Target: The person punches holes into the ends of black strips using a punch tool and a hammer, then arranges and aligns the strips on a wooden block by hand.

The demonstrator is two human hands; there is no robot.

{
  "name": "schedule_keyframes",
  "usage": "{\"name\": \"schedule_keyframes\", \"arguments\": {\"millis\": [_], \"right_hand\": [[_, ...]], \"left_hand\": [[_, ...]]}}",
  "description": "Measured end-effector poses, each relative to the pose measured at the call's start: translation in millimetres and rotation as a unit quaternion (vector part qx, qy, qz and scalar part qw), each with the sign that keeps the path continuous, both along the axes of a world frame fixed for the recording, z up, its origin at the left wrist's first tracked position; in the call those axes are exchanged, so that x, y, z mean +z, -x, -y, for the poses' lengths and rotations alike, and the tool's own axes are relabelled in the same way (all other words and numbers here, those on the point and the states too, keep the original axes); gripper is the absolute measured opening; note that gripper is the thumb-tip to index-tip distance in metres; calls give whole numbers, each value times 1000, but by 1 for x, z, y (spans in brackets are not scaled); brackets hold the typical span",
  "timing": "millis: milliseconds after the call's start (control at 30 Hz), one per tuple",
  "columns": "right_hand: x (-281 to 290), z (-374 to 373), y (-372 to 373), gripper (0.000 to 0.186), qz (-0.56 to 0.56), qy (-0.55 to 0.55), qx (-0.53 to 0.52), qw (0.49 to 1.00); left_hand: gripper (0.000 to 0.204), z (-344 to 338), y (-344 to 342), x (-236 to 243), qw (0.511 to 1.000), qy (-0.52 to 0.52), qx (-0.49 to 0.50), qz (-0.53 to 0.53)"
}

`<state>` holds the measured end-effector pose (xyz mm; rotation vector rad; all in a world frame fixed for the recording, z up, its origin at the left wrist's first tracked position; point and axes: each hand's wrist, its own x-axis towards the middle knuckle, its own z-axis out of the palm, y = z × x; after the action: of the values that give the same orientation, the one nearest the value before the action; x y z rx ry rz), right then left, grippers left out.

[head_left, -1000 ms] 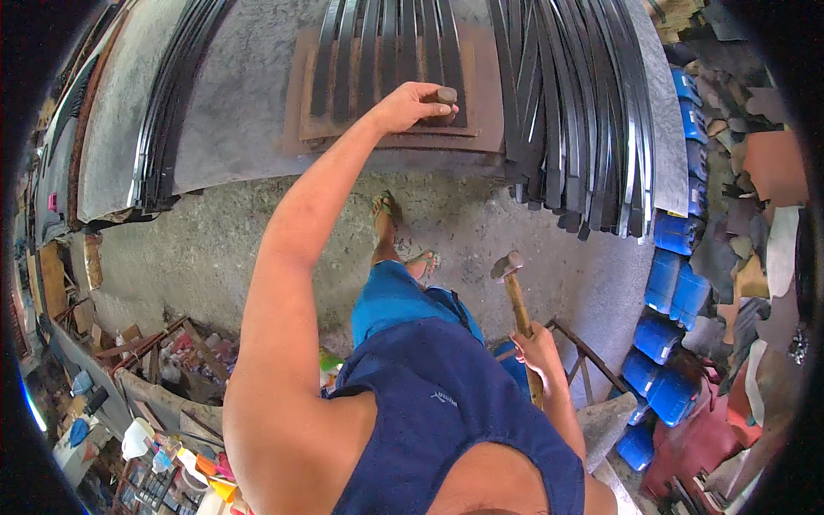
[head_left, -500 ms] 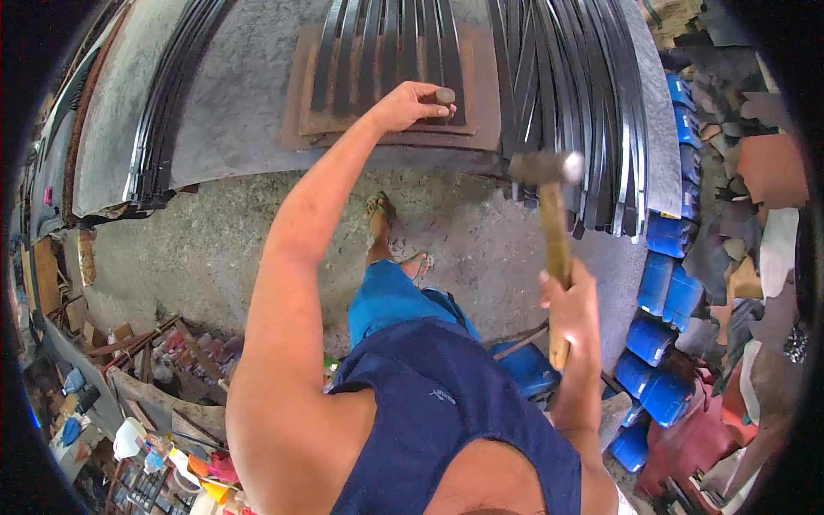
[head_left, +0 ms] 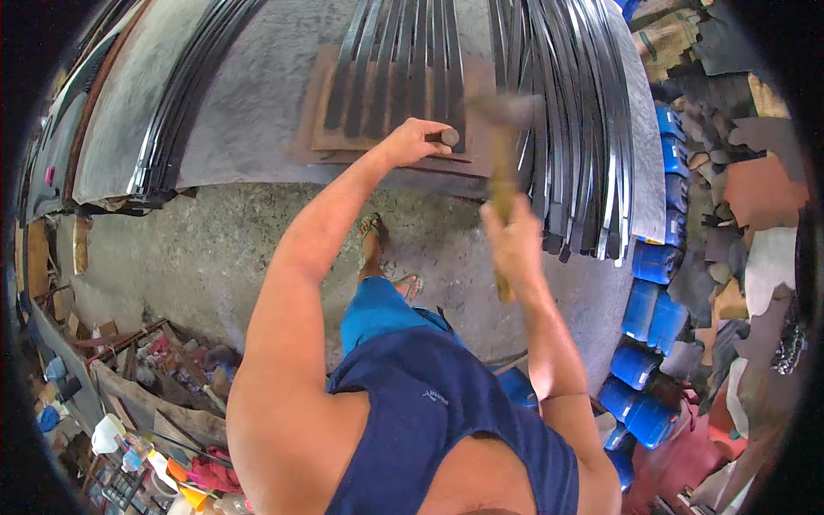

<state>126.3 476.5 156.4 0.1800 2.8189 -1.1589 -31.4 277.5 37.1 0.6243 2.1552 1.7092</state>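
Note:
My left hand [head_left: 410, 142] grips a short dark metal cylinder [head_left: 447, 138] at the end of one of several parallel black strips [head_left: 348, 62], which lie on layered brown plates [head_left: 482, 163] on the grey bench. My right hand [head_left: 512, 240] is wrapped round the wooden handle of a hammer [head_left: 505, 116]. The hammer's head is blurred by motion and hangs just right of the cylinder, above the plates and strips. The underside of the cylinder is partly hidden by my left fingers.
Bundles of long black strips [head_left: 584, 129] lie at the bench's right, with more [head_left: 172, 129] at its left. Blue plastic containers [head_left: 639, 305] line the right side beside piled flat scraps [head_left: 764, 184]. Mixed clutter [head_left: 189, 369] sits at lower left. My sandalled feet stand on concrete.
My right hand and hammer have swung up and toward the cylinder from low beside my body. My left hand keeps its grip, appearing slightly lower as the view has shifted.

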Motion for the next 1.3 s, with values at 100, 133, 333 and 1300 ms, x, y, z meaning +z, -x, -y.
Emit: {"name": "schedule_keyframes", "arguments": {"millis": [100,133,333,1300], "right_hand": [[-34,-14,-46,37,117,-98,76,985],[-23,-17,-54,36,226,-28,66,972],[-4,-55,-102,33,343,25,0,939],[55,-8,7,23,-26,39,-70,996]], "left_hand": [[33,3,10,0,1000,1,-8,24],[30,9,6,-5,1000,-24,-5,15],[23,-27,5,14,986,-113,-33,115],[35,-26,2,5,999,4,9,-49]]}}
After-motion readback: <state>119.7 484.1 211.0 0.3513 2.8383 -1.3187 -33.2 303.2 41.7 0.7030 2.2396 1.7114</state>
